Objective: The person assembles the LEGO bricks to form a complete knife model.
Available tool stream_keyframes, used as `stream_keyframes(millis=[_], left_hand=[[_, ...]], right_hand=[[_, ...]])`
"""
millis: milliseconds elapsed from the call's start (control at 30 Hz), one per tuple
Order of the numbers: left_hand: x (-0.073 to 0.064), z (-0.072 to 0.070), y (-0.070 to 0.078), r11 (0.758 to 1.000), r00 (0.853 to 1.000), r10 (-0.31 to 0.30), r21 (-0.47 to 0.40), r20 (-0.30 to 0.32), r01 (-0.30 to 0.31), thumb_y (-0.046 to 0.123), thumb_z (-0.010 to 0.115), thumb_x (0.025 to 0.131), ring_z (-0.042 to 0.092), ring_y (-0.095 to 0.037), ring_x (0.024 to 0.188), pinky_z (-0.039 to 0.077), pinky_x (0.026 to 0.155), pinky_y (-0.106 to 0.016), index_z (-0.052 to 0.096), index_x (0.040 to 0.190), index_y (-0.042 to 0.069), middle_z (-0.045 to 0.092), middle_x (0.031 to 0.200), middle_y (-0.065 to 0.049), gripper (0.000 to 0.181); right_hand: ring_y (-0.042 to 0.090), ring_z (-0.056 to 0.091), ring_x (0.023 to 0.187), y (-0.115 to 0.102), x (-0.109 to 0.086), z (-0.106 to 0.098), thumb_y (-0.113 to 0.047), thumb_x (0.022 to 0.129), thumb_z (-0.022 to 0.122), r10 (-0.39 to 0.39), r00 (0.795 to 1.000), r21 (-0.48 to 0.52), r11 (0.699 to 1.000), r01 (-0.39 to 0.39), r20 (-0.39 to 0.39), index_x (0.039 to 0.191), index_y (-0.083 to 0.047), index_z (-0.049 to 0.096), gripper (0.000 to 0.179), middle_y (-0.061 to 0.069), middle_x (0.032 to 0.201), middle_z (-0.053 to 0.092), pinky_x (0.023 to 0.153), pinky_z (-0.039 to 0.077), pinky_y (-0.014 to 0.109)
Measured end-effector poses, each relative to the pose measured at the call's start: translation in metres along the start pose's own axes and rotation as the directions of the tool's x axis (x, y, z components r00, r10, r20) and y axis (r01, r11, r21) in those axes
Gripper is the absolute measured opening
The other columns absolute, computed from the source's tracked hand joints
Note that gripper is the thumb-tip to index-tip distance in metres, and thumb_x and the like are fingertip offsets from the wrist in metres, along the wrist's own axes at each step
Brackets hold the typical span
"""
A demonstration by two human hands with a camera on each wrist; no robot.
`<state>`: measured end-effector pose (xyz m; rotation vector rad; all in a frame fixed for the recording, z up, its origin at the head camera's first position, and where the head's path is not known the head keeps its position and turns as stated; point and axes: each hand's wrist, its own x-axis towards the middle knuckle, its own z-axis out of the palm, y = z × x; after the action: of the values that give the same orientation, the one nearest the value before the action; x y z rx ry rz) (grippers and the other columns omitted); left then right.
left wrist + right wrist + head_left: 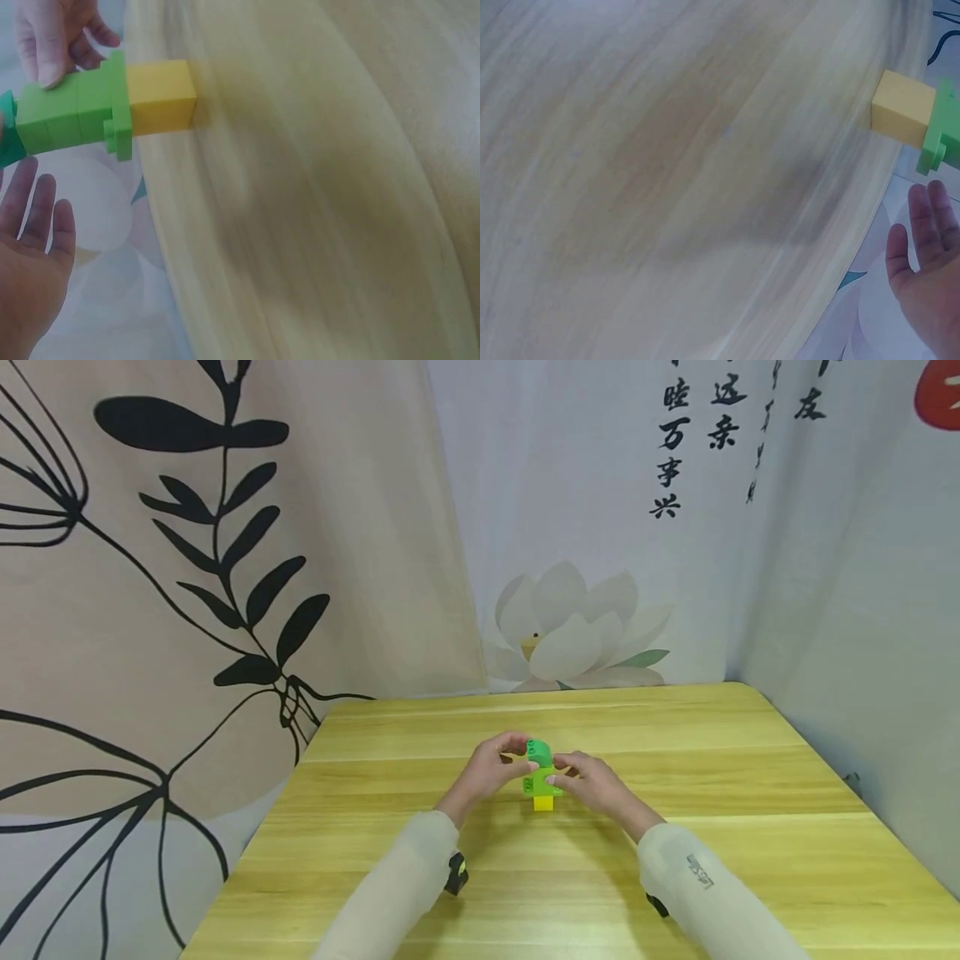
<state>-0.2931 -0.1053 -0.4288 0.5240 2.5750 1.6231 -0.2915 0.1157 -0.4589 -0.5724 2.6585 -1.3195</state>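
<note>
A small tower of building blocks stands on the table. At its base is a yellow block (161,97); above that come a flat lime-green plate (935,135) and lime-green blocks (66,112). A darker green block with a rounded top (538,752) sits uppermost. My left hand (495,768) pinches this top block between thumb and fingers, its other fingers spread beside the tower in the left wrist view. From the right, my right hand (592,781) holds the lime-green part, thumb against its near face; its remaining fingers stretch out loosely in the right wrist view.
The wooden table (360,877) reaches back to a hanging cloth (585,543) printed with a lotus and writing. Another cloth with dark leaf drawings (247,535) hangs on the left. Both sleeves bear dark wrist devices (456,873).
</note>
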Motion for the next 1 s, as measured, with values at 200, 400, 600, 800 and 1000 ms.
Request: stream_keyframes(millis=[200,400,600,800,1000], left_hand=[[-0.0004,0.0008,-0.0001,1.0,1.0,0.011,0.001,-0.023,-0.011,0.025,0.074,0.092,0.057,-0.024,0.114,0.044,0.097,-0.039,0.068,0.118,0.017,0.067,0.11,0.007,0.029],[0.0007,0.002,-0.0003,0.999,0.999,0.025,0.023,-0.028,-0.024,0.025,0.076,0.09,0.057,-0.03,0.115,0.043,0.097,-0.04,0.07,0.117,0.017,0.067,0.108,0.009,0.028],[0.0013,0.0015,0.0002,0.998,0.999,0.033,0.052,-0.03,-0.031,0.024,0.076,0.09,0.057,-0.034,0.114,0.043,0.098,-0.042,0.071,0.116,0.016,0.068,0.106,0.009,0.027],[0.0019,0.0004,0.0021,0.996,0.998,0.055,0.076,-0.022,-0.053,0.024,0.075,0.091,0.057,-0.032,0.113,0.044,0.098,-0.043,0.07,0.118,0.016,0.068,0.106,0.009,0.028],[0.0024,0.0,0.0043,0.992,0.997,0.068,0.111,-0.019,-0.066,0.024,0.074,0.092,0.058,-0.029,0.11,0.045,0.096,-0.041,0.07,0.119,0.016,0.068,0.107,0.009,0.03]], right_hand=[[0.021,0.058,0.1,-0.0011,0.0021,0.0013,-0.033,0.097,0.065,0.002,1.0,-0.007,1.0,-0.002,-0.001,0.135,-0.015,0.062,0.042,0.007,0.126,0.06,0.078,0.054,0.036],[0.021,0.058,0.099,-0.0007,0.0014,0.002,-0.031,0.097,0.066,0.004,1.0,-0.002,1.0,-0.004,-0.005,0.136,-0.012,0.062,0.043,0.006,0.128,0.059,0.077,0.055,0.035],[0.021,0.059,0.099,0.0003,0.0016,0.0021,-0.031,0.097,0.067,-0.002,1.0,-0.008,1.0,0.001,-0.01,0.136,-0.01,0.061,0.045,0.008,0.131,0.059,0.077,0.055,0.035],[0.021,0.059,0.101,-0.0002,0.0016,0.001,-0.033,0.097,0.066,-0.001,1.0,-0.015,1.0,0.001,-0.005,0.136,-0.01,0.061,0.046,0.008,0.132,0.058,0.078,0.055,0.036],[0.021,0.059,0.101,-0.0022,0.0018,0.0,-0.033,0.097,0.066,-0.004,1.0,-0.02,1.0,0.004,-0.005,0.137,-0.01,0.06,0.046,0.009,0.132,0.058,0.078,0.055,0.036]])
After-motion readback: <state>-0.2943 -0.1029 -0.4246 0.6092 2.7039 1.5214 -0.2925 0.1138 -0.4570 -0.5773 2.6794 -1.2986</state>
